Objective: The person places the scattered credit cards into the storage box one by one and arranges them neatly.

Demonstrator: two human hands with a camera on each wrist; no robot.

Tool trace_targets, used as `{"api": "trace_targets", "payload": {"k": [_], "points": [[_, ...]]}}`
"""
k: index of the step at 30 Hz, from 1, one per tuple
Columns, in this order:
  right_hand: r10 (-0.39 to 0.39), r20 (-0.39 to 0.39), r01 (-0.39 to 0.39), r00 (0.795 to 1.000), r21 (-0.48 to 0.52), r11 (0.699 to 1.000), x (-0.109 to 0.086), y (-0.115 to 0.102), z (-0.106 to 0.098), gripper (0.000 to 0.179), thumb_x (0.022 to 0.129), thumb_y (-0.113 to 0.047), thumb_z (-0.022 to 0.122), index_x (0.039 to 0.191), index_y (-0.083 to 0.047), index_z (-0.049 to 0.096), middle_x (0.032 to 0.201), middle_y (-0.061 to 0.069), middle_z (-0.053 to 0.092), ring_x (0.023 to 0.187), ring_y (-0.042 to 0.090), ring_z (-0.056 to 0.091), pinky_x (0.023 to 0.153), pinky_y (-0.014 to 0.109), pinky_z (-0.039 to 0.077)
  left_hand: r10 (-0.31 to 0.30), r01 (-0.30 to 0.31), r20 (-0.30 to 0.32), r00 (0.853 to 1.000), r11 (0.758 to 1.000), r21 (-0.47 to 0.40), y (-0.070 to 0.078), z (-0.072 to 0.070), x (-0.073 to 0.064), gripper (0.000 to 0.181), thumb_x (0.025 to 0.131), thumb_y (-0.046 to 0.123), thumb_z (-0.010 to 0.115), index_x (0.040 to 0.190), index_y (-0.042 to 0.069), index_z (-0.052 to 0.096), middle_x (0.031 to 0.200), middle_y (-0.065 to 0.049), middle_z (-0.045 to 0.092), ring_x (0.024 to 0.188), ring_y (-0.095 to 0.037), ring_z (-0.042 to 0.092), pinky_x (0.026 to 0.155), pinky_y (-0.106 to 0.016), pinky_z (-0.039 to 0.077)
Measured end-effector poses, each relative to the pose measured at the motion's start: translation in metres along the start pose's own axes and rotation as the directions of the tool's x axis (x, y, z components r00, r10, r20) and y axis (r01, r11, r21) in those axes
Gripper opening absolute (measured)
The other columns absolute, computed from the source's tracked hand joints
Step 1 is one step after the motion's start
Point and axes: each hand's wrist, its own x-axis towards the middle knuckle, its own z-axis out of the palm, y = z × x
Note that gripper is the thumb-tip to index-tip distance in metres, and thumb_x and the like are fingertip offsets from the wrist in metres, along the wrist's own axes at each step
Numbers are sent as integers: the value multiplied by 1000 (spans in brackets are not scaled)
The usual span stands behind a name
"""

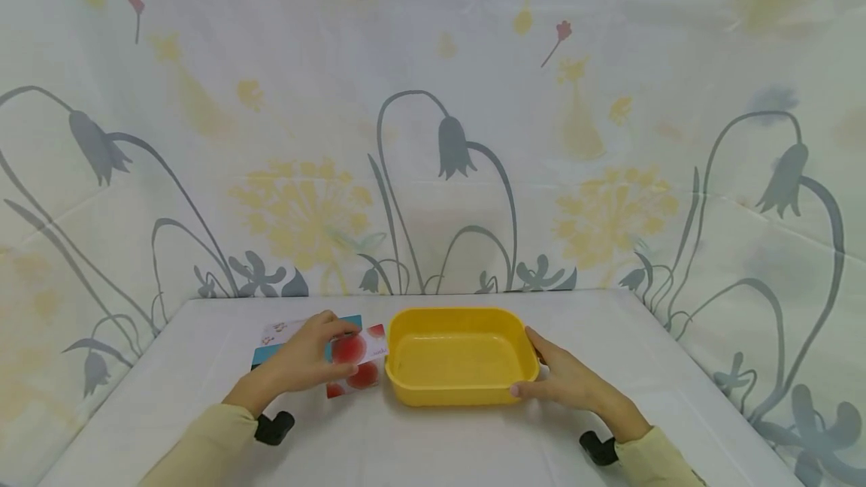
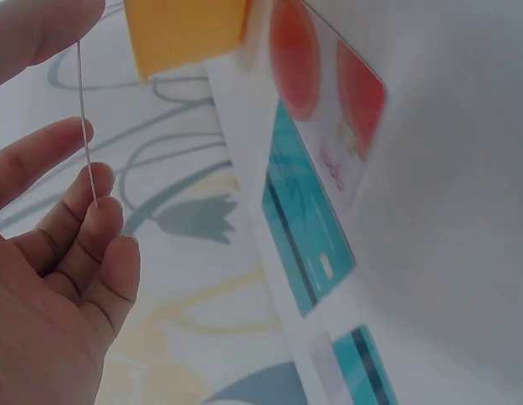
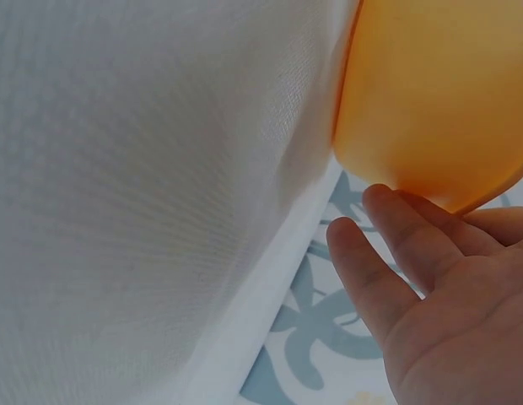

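From left wrist only, the card point(image 1: 358, 347) left fingers point(image 2: 42, 160) pinch looks edge-on; spread right fingers point(image 3: 413, 240) touch the tub point(image 1: 460, 359).

White surface point(image 1: 440, 446), finely woven in texture, with a straight far edge. Near its middle stands a yellow rectangular tray point(image 1: 453, 397), upright, with rounded corners. To the left of the tray lies a red-and-white card point(image 1: 366, 376) with round red spots; in the left wrist view it appears to overlap a teal card point(image 2: 302, 215) bearing a dark stripe. Near these lies a second teal card point(image 2: 365, 367), also dark-striped, adjoining a pale part of uncertain outline.
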Motion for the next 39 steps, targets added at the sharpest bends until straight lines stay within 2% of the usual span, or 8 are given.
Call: {"api": "trace_targets", "payload": {"k": [3, 10, 18, 28, 33, 39], "points": [[8, 3, -8, 1000, 3, 1000, 0, 0, 1, 109, 76, -49, 75, 149, 7, 16, 150, 23, 31, 135, 33, 36, 108, 51, 27, 20, -20, 3, 1000, 1000, 1, 7, 3, 9, 48, 78, 33, 78, 120, 16, 63, 95, 5, 49, 95, -14, 47, 81, -33, 48], [-11, 2, 11, 1000, 13, 1000, 0, 1, 1, 109, 76, -48, 75, 149, 7, 15, 149, 23, 31, 135, 33, 36, 108, 51, 28, 19, -18, 25, 1000, 999, -32, 25, 14, 26, 46, 77, 28, 78, 120, 18, 63, 99, 3, 48, 97, -16, 46, 83, -34, 48], [1, 11, -1, 1000, 12, 1000, 0, 0, 0, 110, 77, -48, 75, 149, 7, 14, 149, 24, 30, 134, 34, 36, 108, 52, 27, 21, -18, 90, 996, 999, -31, 42, 23, 44, 49, 78, 30, 77, 123, 21, 62, 102, 2, 47, 96, -16, 43, 81, -33, 46], [0, 18, -1, 1000, 17, 1000, 0, -2, 0, 110, 76, -48, 75, 148, 8, 13, 149, 25, 29, 134, 36, 36, 108, 53, 27, 67, -69, 130, 989, 998, 10, 50, 32, 65, 46, 77, 29, 79, 120, 20, 64, 98, 1, 47, 91, -16, 45, 76, -30, 45], [-11, 18, 11, 1000, 12, 1000, 0, -1, 0, 110, 76, -48, 75, 148, 9, 13, 149, 26, 30, 133, 36, 38, 107, 54, 28, 62, -64, 177, 982, 998, 8, 56, 33, 76, 47, 78, 30, 79, 122, 22, 63, 99, 3, 47, 93, -15, 44, 75, -27, 45], [2, 21, -2, 1000, 19, 1000, 0, -1, 0, 110, 76, -48, 75, 148, 8, 13, 149, 25, 30, 133, 35, 38, 107, 53, 28, 119, -134, 210, 970, 989, 58, 64, 32, 91, 48, 80, 30, 77, 124, 18, 62, 100, 2, 48, 92, -15, 44, 77, -29, 43]]}}
